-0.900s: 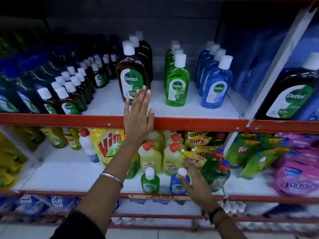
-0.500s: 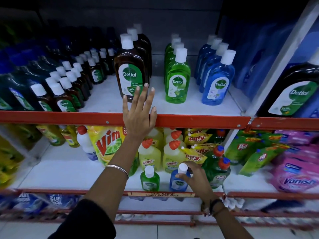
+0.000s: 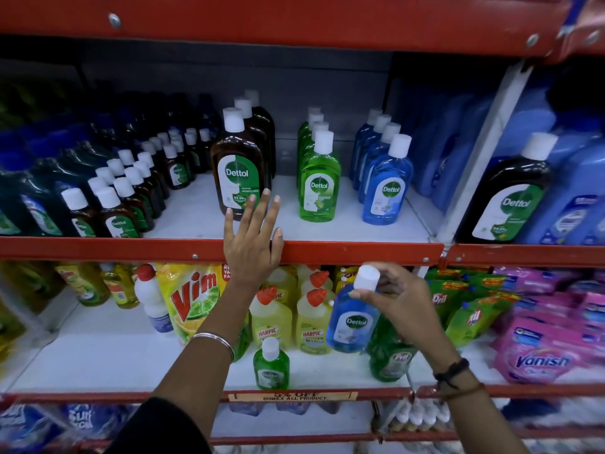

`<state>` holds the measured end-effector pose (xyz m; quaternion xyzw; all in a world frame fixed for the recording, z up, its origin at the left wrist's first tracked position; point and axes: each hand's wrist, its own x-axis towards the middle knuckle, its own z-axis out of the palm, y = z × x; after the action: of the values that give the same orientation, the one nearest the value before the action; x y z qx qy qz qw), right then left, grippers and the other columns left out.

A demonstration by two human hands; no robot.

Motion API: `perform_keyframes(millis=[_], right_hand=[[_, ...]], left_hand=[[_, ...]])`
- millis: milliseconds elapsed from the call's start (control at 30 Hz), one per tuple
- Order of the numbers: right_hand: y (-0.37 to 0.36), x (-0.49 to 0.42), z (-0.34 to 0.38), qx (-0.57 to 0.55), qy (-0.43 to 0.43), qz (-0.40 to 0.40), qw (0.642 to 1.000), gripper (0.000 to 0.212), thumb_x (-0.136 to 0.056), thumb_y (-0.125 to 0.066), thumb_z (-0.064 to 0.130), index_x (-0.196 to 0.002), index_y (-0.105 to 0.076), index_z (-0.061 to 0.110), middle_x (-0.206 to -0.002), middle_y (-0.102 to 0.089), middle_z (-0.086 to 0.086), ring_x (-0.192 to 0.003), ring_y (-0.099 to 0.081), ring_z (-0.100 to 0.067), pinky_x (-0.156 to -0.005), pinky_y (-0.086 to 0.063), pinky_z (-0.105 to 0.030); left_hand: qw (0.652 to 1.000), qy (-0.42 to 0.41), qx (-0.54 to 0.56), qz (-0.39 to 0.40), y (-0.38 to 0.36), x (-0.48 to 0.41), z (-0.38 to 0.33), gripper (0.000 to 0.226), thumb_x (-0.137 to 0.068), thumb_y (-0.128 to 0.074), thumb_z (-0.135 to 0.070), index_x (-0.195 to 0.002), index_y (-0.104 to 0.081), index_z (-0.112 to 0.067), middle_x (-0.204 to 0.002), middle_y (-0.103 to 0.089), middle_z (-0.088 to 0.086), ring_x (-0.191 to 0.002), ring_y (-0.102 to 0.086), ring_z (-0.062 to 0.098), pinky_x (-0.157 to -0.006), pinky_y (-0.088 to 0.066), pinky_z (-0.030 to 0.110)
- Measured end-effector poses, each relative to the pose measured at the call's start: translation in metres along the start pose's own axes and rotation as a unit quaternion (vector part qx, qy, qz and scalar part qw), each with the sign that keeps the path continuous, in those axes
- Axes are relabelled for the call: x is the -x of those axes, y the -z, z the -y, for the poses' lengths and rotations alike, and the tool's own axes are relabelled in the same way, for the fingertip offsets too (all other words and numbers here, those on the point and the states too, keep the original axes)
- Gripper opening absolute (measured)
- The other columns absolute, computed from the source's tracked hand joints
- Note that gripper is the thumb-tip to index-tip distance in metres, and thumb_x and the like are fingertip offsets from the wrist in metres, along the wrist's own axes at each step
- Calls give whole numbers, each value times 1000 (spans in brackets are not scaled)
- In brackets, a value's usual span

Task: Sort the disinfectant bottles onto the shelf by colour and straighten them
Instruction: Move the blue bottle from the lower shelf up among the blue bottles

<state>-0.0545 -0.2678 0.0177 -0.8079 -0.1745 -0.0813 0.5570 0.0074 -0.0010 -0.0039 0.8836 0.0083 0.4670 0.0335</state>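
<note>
My right hand (image 3: 401, 299) grips a small blue Dettol bottle (image 3: 352, 322) by its neck and white cap, held tilted in the air in front of the lower shelf. A small green Dettol bottle (image 3: 271, 367) stands at the lower shelf's front edge. My left hand (image 3: 252, 237) lies flat with spread fingers on the upper shelf's red front rail (image 3: 360, 252), fingertips at the foot of a large brown Dettol bottle (image 3: 238, 165). On the upper shelf stand a green row (image 3: 319, 183) and a blue row (image 3: 386, 186).
Several small brown Dettol bottles (image 3: 114, 211) fill the upper shelf's left. A white divider (image 3: 481, 158) closes it on the right, with another large brown bottle (image 3: 510, 198) beyond. The lower shelf holds Harpic bottles (image 3: 307, 319), a Vim pouch (image 3: 193, 296), Pril and Vanish packs (image 3: 540, 355).
My right hand has closed on the small blue bottle and lifted it off the lower shelf, up and to the right. My left hand stays on the red rail.
</note>
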Motion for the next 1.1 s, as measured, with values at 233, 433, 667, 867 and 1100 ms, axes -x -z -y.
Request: perform_keyframes(millis=[233,433,667,867,1100], right_hand=[[44,-45,67,-38,112,-62,991,36,-64,-78,34,-98,-66,27,-98,-72,-2,-90,-68,-23,-77,-56,-33],[77,-91,92,-56,189,-129,972,42,-71,-72,42,-107,-63,20,-98,-69,5,-91,-66,-13,-82,-53,-25],[87,-137,72,-3,180,-127,975,29,-84,-68,21,-111,-59,18,-100,-65,-4,-91,-63,-14,-83,-51,-27],[85,-154,52,38,150,-97,983,32,-86,-65,20,-115,-57,12,-104,-65,-6,-90,-62,-8,-79,-50,-17],[79,-159,42,61,129,-90,986,35,-85,-66,19,-118,-57,10,-100,-65,0,-78,-58,14,-72,-47,-8]], left_hand=[[999,8,13,28,3,0,-1,53,-97,-29,-35,-147,-34,-22,-153,-37,0,-142,-33,17,-113,-22,48],[999,10,17,39,4,-1,-1,52,-98,-24,-36,-147,-35,-21,-153,-37,1,-142,-33,18,-111,-25,50],[1000,5,13,15,2,0,0,51,-98,-25,-36,-145,-39,-21,-150,-42,1,-140,-37,18,-112,-25,48],[1000,0,6,0,-1,-1,1,52,-97,-25,-36,-145,-39,-21,-149,-43,1,-139,-37,18,-111,-26,48],[1000,-4,1,-13,-3,-1,1,51,-97,-25,-36,-144,-40,-21,-149,-42,1,-139,-37,18,-112,-25,47]])
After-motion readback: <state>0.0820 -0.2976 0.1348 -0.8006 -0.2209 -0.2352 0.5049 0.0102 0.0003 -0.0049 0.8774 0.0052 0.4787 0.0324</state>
